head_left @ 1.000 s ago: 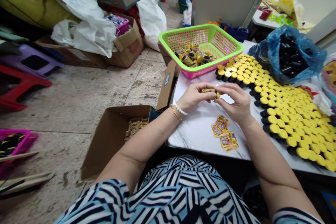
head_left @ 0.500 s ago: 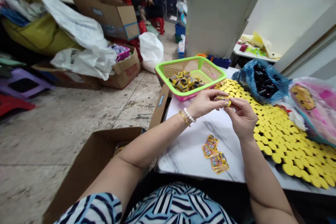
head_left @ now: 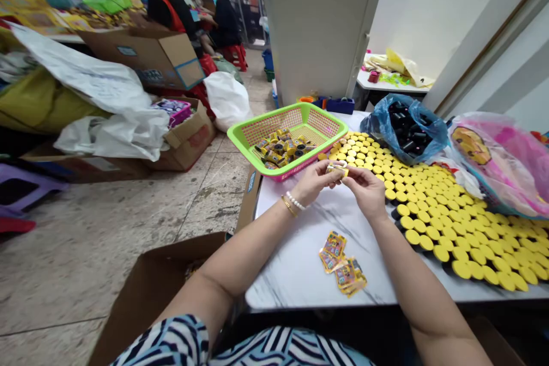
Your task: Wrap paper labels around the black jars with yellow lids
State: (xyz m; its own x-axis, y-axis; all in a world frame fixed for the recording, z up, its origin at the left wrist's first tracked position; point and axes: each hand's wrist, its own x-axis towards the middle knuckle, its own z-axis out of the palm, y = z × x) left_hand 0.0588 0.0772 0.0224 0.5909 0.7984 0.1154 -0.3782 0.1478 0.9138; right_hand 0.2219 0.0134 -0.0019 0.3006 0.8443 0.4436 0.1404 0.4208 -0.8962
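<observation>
My left hand (head_left: 315,182) and my right hand (head_left: 365,187) meet above the white marble-patterned table (head_left: 295,251). Fingers of both are closed on a small canister with a yellow printed label (head_left: 338,170), partly covered by the fingertips. A pale curved strip shows at its top edge. Below the hands lie several yellow printed labels (head_left: 343,266) in two loose, overlapping piles. To the right of my right hand, many black canisters with yellow lids (head_left: 433,211) stand packed together. Just beyond my left hand, a green and pink basket (head_left: 244,151) holds several yellow-labelled black canisters (head_left: 283,146).
A blue plastic bag of black pieces (head_left: 407,131) and a pink printed bag (head_left: 497,160) stand at the table's right. An open cardboard box (head_left: 141,280) is below my left arm. Two people sit working at the back left, near boxes and white sacks (head_left: 227,100).
The view has swung right, so everything sits further left. Both hands still grip the canister, which is now turned differently with a pale strip showing.
</observation>
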